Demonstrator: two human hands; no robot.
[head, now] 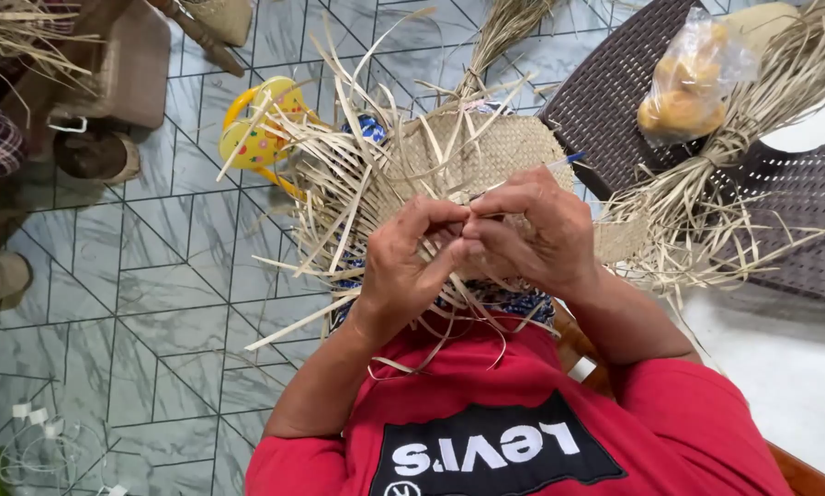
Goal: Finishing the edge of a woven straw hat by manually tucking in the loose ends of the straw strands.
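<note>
A half-woven mat of pale dried leaf strips [486, 152] lies on my lap, with loose strip ends [325, 197] fanning out to the left and toward me. My left hand [403, 266] and my right hand [536, 234] meet at the mat's near edge, fingertips pinched together on thin strips. A slim blue-tipped tool [569, 159] pokes out past my right hand, beside the mat. I wear a red shirt.
A yellow plastic pitcher [261, 129] stands on the grey tiled floor behind the mat. A dark woven chair [615, 87] at right carries a tied bundle of dried strips [752, 129] and a clear bag of buns [688, 87]. Sandals and baskets sit far left.
</note>
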